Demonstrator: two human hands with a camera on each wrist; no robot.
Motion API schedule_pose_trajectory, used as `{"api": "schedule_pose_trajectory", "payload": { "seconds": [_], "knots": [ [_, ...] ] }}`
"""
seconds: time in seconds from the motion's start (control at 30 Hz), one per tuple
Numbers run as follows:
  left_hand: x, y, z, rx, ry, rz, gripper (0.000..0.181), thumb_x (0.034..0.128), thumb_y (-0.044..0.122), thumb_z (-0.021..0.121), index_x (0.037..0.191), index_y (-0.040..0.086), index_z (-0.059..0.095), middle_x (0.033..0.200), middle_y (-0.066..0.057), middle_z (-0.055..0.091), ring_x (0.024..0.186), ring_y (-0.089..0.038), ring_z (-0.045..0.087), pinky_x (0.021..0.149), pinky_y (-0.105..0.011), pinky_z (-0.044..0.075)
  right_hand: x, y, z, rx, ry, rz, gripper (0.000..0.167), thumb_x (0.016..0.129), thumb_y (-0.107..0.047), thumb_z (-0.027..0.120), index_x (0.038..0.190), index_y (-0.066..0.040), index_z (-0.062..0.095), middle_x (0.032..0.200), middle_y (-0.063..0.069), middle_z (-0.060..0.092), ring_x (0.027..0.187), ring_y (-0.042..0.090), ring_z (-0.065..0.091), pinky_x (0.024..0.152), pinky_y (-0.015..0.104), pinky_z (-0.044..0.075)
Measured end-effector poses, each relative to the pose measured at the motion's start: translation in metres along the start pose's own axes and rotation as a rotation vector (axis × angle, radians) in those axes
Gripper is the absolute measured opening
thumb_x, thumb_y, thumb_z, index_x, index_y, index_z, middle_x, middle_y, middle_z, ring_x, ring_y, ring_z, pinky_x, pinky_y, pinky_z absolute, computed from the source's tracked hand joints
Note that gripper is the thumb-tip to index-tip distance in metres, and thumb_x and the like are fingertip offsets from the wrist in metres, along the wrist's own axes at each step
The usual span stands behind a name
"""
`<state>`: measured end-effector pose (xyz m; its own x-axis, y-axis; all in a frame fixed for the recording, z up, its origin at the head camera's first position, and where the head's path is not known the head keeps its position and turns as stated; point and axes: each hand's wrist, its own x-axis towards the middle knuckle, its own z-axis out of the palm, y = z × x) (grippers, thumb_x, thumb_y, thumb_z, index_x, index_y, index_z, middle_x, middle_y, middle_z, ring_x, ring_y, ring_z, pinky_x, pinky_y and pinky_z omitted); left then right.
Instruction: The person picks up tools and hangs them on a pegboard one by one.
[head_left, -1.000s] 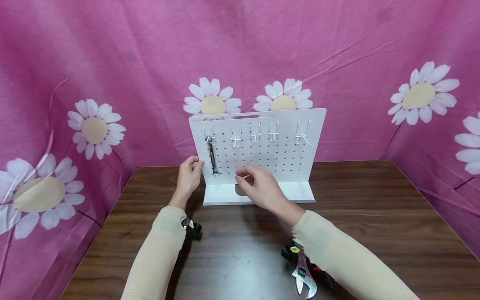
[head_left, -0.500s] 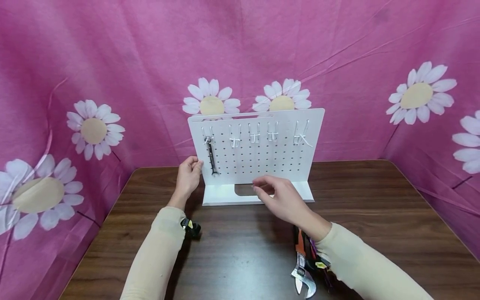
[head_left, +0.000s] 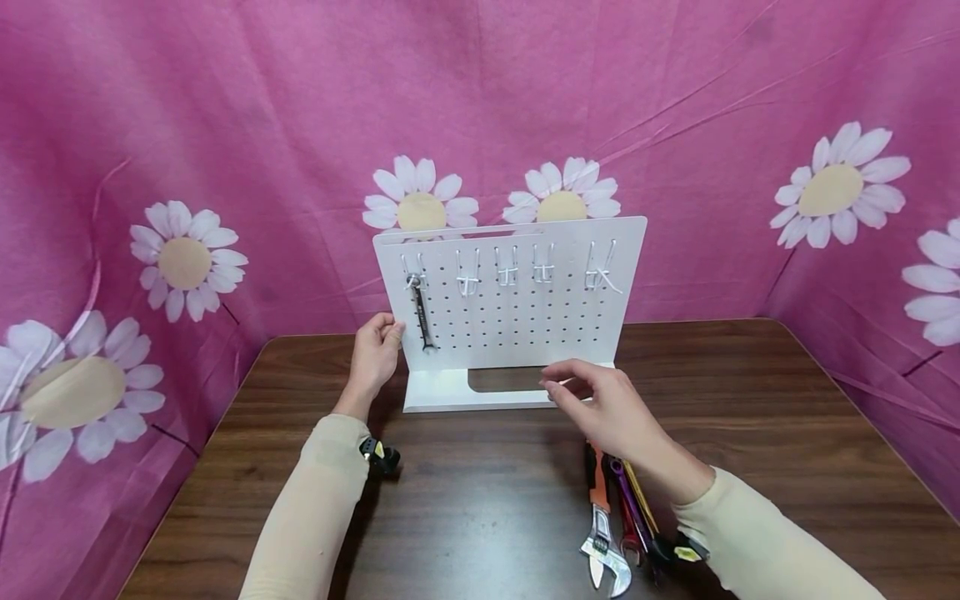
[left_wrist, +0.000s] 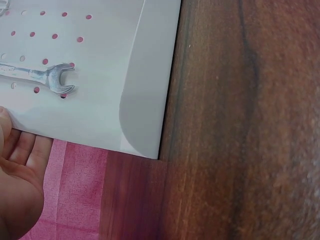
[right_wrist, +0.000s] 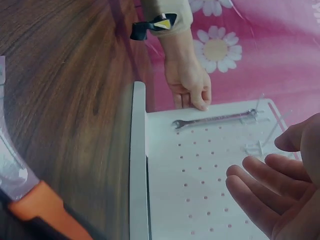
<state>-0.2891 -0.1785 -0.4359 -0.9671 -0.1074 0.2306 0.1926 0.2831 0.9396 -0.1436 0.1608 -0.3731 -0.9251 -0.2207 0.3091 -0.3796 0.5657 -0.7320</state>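
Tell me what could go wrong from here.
The hanging wrench might slip off if the left hand, pinching the edge of the white board, jolts it. The orange-handled wrench lies close beside the red tool, so lifting one could drag the other. The right hand, near the board's base, might bump it.

Soft, pale glare pools on the tabletop [head_left: 465, 508].

Board [head_left: 517, 315] stands on counter [head_left: 480, 508], backdrop [head_left: 480, 100] behind. Wrench [head_left: 423, 317] hangs on far-L hook [head_left: 422, 265], other hooks [head_left: 468, 285] in row to its R. L grip [head_left: 375, 358] at board's L edge; R grip [head_left: 609, 410] before board's lower R, tools [head_left: 602, 525] on counter in front, R of ctr.
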Motion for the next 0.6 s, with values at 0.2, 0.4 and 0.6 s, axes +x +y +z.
{"api": "schedule_pose_trajectory", "payload": {
  "seconds": [0.2,0.4,0.6],
  "knots": [
    [0.001,0.001,-0.001,-0.003,-0.002,-0.006,0.02,0.1109,0.008,0.059,0.114,-0.01,0.067,0.081,-0.005,0.07,0.063,-0.001,0.046,0.065,-0.016,0.044,-0.009,0.006,-0.01,0.023,-0.009,0.085,0.019,0.104,-0.018,0.073,0.118,-0.006,0.078,0.099,0.006,0.082,0.081,0.009,0.073,0.068,0.023,0.055],
    [0.001,0.002,-0.001,0.015,-0.003,-0.002,0.02,0.1107,0.008,0.06,0.114,-0.01,0.068,0.076,-0.001,0.065,0.063,-0.003,0.044,0.066,-0.016,0.046,-0.022,0.014,-0.017,0.023,-0.02,0.11,0.018,0.105,-0.015,0.072,0.119,-0.006,0.077,0.099,0.005,0.083,0.079,0.004,0.073,0.068,0.023,0.057],
    [0.0,0.0,-0.001,0.023,-0.003,-0.009,0.02,0.1111,0.01,0.06,0.115,-0.009,0.068,0.074,0.001,0.059,0.062,-0.004,0.042,0.066,-0.017,0.045,-0.034,0.021,-0.02,0.041,-0.017,0.128,0.018,0.104,-0.012,0.072,0.119,-0.003,0.076,0.1,0.006,0.084,0.078,0.004,0.073,0.068,0.023,0.058]
  ]
}}
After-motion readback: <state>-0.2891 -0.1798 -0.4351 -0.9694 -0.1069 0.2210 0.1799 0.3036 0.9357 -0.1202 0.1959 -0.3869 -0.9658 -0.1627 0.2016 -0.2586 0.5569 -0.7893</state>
